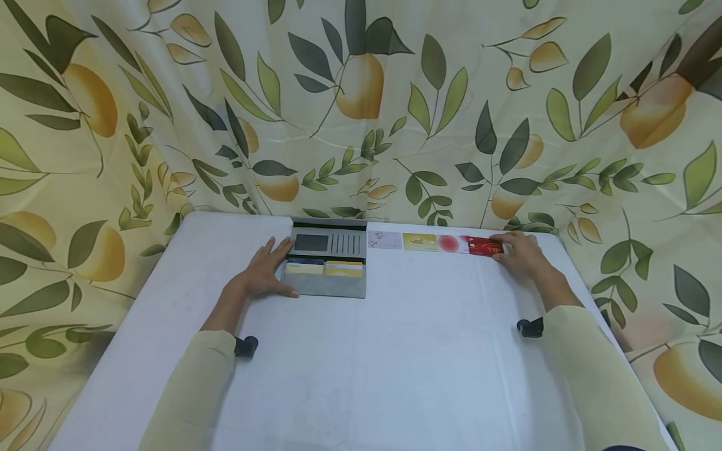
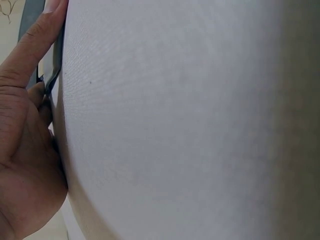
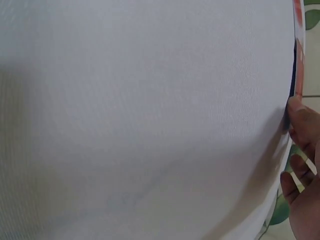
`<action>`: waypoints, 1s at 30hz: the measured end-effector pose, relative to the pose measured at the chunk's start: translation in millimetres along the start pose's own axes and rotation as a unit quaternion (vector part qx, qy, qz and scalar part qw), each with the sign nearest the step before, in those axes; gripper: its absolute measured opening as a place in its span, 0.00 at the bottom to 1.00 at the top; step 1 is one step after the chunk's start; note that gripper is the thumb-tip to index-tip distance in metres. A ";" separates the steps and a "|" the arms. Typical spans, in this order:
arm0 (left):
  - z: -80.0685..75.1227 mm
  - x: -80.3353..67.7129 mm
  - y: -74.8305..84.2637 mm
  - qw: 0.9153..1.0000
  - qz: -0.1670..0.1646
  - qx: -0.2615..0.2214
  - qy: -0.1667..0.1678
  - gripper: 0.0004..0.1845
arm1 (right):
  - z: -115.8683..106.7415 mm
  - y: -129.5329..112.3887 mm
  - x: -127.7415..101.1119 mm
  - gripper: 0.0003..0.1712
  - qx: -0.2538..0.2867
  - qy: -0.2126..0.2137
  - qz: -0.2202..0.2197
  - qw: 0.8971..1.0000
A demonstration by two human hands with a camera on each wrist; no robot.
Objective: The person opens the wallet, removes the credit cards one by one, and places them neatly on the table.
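Observation:
A grey card wallet (image 1: 331,286) lies unfolded at the far edge of the table. Its upper part has a dark window and several slots; two cards (image 1: 344,269) show in its lower pocket. My left hand (image 1: 262,272) rests against the wallet's left side, fingers spread, thumb at the lower left corner. To the wallet's right runs a row of cards: a pale one (image 1: 385,240), a yellow one (image 1: 420,242), a white one with a red round (image 1: 449,243) and a red card (image 1: 482,246). My right hand (image 1: 524,254) pinches the red card's right end.
A white cloth (image 1: 361,363) covers the table. Behind and at both sides hangs a curtain (image 1: 429,144) printed with leaves and yellow fruit. Dark wrist-worn devices (image 1: 246,347) sit at both sleeve cuffs.

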State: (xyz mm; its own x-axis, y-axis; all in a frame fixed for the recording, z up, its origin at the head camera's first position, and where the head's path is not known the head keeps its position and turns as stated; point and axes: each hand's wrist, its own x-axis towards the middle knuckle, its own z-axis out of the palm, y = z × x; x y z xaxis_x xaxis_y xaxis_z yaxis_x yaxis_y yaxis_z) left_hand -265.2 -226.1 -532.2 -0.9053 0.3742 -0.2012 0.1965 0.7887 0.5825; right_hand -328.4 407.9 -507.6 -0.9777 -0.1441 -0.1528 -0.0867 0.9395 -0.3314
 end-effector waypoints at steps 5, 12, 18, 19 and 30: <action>0.4 0.2 0.8 1.000 -0.005 0.001 -0.001 0.72 | -1.4 4.2 -1.4 0.33 -0.002 -0.003 0.011 1.000; 4.2 3.1 -4.0 1.000 -0.008 0.000 0.003 0.74 | 1.1 2.1 -2.2 0.34 -0.001 0.009 0.011 1.000; 6.8 5.7 -10.0 1.000 -0.008 -0.006 0.003 0.74 | 4.3 -5.8 -1.5 0.34 0.005 0.015 0.011 1.000; 7.1 6.2 -10.9 1.000 -0.007 -0.006 0.003 0.74 | 4.5 -6.9 -1.8 0.34 0.006 0.016 0.011 1.000; 7.1 7.1 -13.0 1.000 0.002 -0.002 0.004 0.74 | 4.5 -11.6 -3.3 0.31 0.011 0.012 0.013 1.000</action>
State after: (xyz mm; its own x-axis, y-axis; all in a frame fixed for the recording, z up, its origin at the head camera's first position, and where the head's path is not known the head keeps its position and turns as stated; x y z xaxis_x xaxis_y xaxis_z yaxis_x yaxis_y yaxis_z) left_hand -271.6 -230.2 -546.8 -0.9078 0.3726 -0.1927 0.1980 0.7856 0.5861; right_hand -323.3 396.1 -507.5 -0.9838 -0.1124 -0.1400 -0.0573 0.9355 -0.3487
